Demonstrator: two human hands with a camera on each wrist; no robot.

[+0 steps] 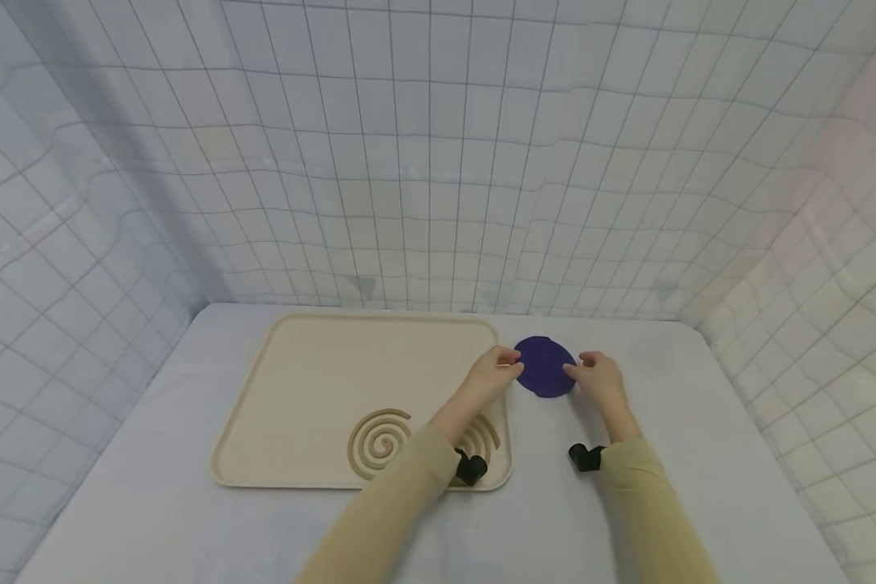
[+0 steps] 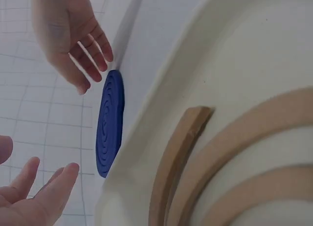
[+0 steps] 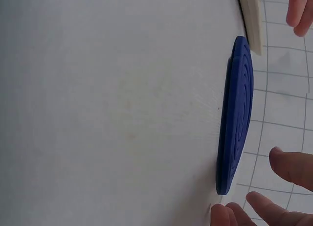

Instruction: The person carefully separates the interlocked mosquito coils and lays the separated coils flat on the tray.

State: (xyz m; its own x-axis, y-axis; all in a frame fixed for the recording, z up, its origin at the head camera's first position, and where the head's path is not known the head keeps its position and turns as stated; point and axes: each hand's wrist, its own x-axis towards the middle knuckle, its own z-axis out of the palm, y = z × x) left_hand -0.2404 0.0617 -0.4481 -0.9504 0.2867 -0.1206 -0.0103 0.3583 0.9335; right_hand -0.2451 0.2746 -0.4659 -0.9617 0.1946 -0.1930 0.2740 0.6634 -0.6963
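Note:
A round blue mosquito coil disc [image 1: 542, 369] with spiral grooves lies flat on the table, just right of the tray. My left hand [image 1: 491, 373] hovers at its left edge, fingers loosely bent. On the opposite side my right hand [image 1: 602, 381] is held over the right edge. Both wrist views show gaps between the fingers and the blue disc [image 2: 110, 123], so neither hand grips anything. In the tray [image 1: 336, 357], a brown mosquito coil [image 1: 354, 444] lies near the front edge. Another brown coil [image 1: 495, 434] sits at the front right corner, partly hidden by my left forearm.
The cream tray has a raised rim and takes up the left and middle of the white table [image 1: 672, 422]. Tiled-looking white walls [image 1: 438, 162] with grid lines enclose the table at the back and both sides.

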